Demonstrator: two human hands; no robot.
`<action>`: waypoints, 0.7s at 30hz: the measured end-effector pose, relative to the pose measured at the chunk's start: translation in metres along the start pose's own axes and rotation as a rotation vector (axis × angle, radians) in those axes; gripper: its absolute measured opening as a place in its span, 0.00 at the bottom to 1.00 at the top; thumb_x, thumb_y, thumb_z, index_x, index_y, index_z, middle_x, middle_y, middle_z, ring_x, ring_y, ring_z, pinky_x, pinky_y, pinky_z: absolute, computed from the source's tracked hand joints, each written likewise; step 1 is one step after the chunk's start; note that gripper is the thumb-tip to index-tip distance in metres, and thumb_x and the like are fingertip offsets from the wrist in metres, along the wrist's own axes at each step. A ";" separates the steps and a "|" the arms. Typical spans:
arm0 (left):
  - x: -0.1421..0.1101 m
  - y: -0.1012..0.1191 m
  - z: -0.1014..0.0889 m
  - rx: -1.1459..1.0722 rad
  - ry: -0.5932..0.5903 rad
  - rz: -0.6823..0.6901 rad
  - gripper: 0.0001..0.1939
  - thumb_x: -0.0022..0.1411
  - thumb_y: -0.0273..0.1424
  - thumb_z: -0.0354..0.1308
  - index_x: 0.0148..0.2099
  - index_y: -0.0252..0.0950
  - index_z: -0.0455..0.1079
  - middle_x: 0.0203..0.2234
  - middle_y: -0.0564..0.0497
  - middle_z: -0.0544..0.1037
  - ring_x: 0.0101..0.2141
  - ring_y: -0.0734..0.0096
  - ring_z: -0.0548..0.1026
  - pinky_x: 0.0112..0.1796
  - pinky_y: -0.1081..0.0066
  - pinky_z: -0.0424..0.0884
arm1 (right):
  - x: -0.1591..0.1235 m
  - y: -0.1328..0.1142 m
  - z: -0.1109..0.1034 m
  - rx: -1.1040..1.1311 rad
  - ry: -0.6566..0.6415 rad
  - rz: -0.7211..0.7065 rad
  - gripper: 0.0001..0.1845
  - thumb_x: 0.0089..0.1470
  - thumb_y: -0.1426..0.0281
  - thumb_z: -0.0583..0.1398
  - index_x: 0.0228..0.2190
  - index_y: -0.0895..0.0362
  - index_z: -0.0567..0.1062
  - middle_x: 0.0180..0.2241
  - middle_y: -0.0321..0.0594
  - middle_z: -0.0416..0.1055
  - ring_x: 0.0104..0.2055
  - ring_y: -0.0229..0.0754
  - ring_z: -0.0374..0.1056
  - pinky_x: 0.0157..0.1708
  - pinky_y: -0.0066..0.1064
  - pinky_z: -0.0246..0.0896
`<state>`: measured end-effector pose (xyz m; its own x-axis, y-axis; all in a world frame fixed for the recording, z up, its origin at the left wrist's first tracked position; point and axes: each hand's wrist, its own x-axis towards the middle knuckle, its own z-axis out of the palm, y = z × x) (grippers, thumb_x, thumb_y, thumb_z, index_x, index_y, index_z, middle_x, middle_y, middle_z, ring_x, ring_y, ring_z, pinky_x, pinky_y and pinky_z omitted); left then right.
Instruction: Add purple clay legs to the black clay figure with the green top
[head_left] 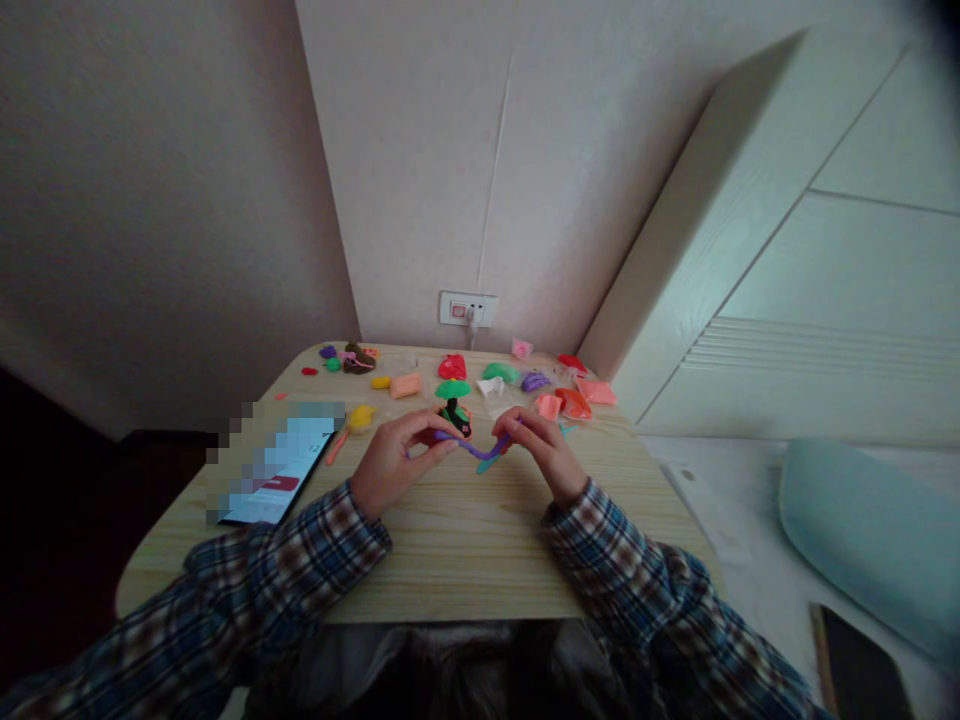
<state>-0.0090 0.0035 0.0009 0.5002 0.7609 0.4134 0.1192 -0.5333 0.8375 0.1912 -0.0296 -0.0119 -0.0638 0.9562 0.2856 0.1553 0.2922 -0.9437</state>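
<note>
A thin purple clay strip [474, 447] stretches between my two hands above a small wooden table [457, 540]. My left hand [395, 462] pinches its left end and my right hand [541, 450] pinches its right end, both with fingers closed. Just behind the strip stands a small clay figure [454, 407] with a green cap on a dark stem and a red-and-black base. A teal plastic tool [489, 464] lies on the table under the strip.
Several clay lumps lie at the table's back: red [452, 367], green [500, 372], purple [535, 381], orange [406, 385], pink [597, 391]. A phone [281, 468] lies at left beside a yellow-and-orange tool [352, 427]. A wall socket [468, 309] is behind; a white cabinet [787, 280] stands right.
</note>
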 end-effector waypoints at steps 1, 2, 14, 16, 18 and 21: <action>0.000 -0.001 0.000 0.002 -0.010 0.005 0.06 0.54 0.30 0.57 0.34 0.32 0.71 0.31 0.49 0.75 0.32 0.72 0.73 0.35 0.73 0.70 | -0.001 -0.001 0.000 -0.076 0.002 -0.029 0.17 0.53 0.57 0.54 0.25 0.57 0.71 0.25 0.36 0.67 0.29 0.37 0.65 0.32 0.30 0.60; 0.000 -0.001 0.000 0.000 -0.019 0.009 0.06 0.54 0.30 0.57 0.34 0.32 0.71 0.31 0.49 0.75 0.32 0.72 0.72 0.35 0.73 0.69 | -0.001 -0.001 0.001 -0.147 0.012 -0.057 0.18 0.54 0.57 0.53 0.25 0.57 0.71 0.26 0.37 0.68 0.31 0.38 0.65 0.34 0.31 0.59; 0.000 0.001 0.002 -0.435 -0.040 -0.205 0.08 0.49 0.28 0.61 0.34 0.32 0.69 0.32 0.50 0.74 0.34 0.73 0.70 0.35 0.74 0.67 | -0.007 -0.012 0.007 -0.305 -0.111 -0.143 0.21 0.57 0.58 0.48 0.28 0.59 0.72 0.26 0.39 0.71 0.31 0.38 0.67 0.35 0.30 0.59; 0.000 0.002 0.003 -0.486 -0.035 -0.238 0.09 0.49 0.28 0.61 0.34 0.32 0.69 0.31 0.51 0.73 0.31 0.75 0.69 0.32 0.76 0.66 | -0.008 -0.012 0.010 -0.329 -0.204 -0.163 0.22 0.57 0.57 0.48 0.26 0.59 0.72 0.24 0.38 0.70 0.28 0.38 0.66 0.32 0.29 0.59; 0.000 0.002 0.003 -0.532 -0.034 -0.252 0.08 0.48 0.28 0.62 0.33 0.32 0.69 0.30 0.52 0.72 0.29 0.77 0.68 0.30 0.77 0.65 | -0.008 -0.012 0.012 -0.354 -0.260 -0.208 0.21 0.57 0.58 0.49 0.24 0.58 0.71 0.24 0.38 0.71 0.28 0.38 0.66 0.31 0.29 0.59; 0.001 0.003 0.004 -0.597 -0.031 -0.262 0.08 0.47 0.29 0.63 0.32 0.32 0.70 0.30 0.52 0.72 0.31 0.76 0.68 0.31 0.77 0.66 | -0.009 -0.012 0.014 -0.375 -0.302 -0.255 0.19 0.56 0.60 0.51 0.23 0.57 0.72 0.24 0.38 0.72 0.29 0.38 0.67 0.33 0.29 0.59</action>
<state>-0.0047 0.0011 0.0025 0.5445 0.8223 0.1652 -0.2517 -0.0277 0.9674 0.1758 -0.0418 -0.0058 -0.4168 0.8236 0.3848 0.4353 0.5524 -0.7109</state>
